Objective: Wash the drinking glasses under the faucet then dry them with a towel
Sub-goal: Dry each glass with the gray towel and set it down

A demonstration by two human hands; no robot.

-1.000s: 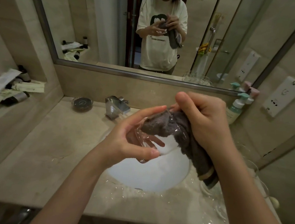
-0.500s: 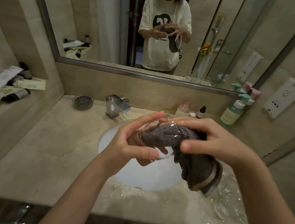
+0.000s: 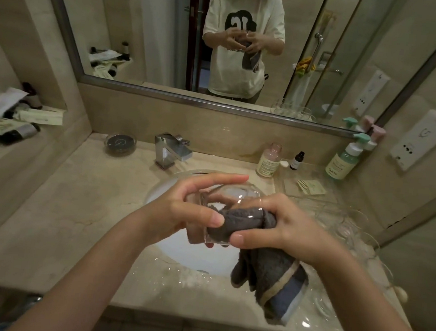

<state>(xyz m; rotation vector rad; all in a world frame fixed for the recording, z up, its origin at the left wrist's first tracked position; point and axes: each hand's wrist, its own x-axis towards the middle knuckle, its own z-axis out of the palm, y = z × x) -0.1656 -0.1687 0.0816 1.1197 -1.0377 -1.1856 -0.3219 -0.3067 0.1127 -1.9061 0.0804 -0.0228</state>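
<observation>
Drying a glass over the sink

The left hand (image 3: 182, 212) is gripping the drinking glass (image 3: 223, 210) on its side, mouth facing right, while the right hand (image 3: 285, 223) is pinching the grey towel (image 3: 268, 271) and pushing it straight into that mouth.

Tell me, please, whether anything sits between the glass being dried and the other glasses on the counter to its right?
Only the right hand and the hanging towel lie between the held glass and the other glasses on the counter. Nothing else visible blocks the way.
</observation>
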